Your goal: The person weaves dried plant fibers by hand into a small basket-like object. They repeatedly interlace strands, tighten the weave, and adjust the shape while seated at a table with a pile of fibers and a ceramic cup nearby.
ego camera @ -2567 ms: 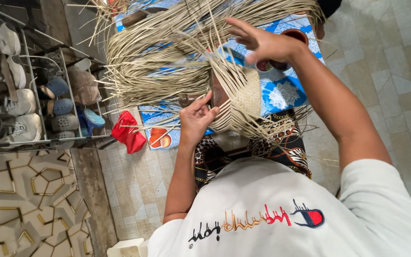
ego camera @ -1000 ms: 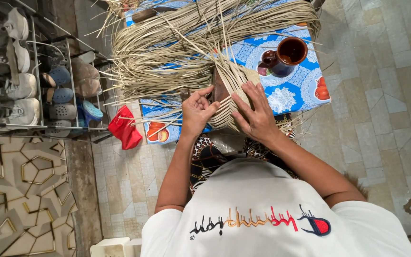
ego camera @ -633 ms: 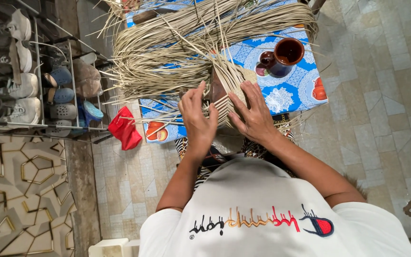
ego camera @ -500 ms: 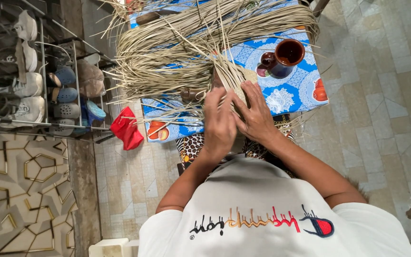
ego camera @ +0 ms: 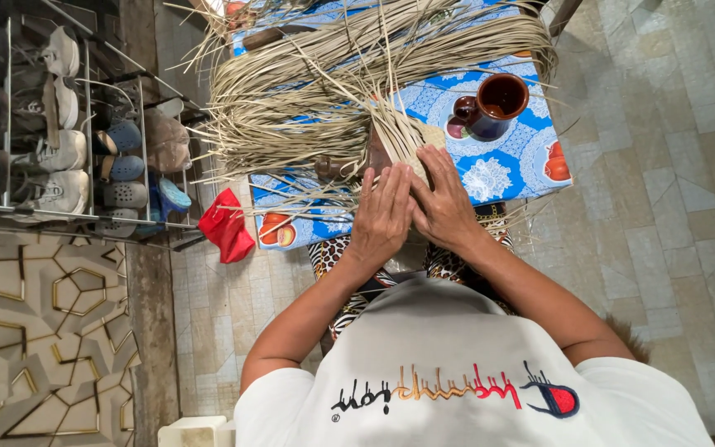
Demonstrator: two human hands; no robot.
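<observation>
A partly woven piece of pale straw (ego camera: pixel 403 141) lies at the near edge of a table covered with a blue patterned cloth (ego camera: pixel 498 170). Long loose straw strips (ego camera: pixel 333 83) fan out from it across the table. My left hand (ego camera: pixel 381 217) and my right hand (ego camera: pixel 444 203) lie side by side, fingers together, pressing flat on the woven part. Neither hand pinches a single strand that I can see. A patterned garment (ego camera: pixel 337 252) covers my lap below the hands.
A dark brown mug (ego camera: pixel 494 106) stands on the cloth to the right of the weave. A red cloth (ego camera: pixel 227 230) hangs at the table's left edge. A metal shoe rack (ego camera: pixel 59 132) with several shoes stands on the left. Tiled floor lies to the right.
My right hand came down from pulling a strand high on the right and joined the weave. My left hand slid right until both hands rest together on the woven part.
</observation>
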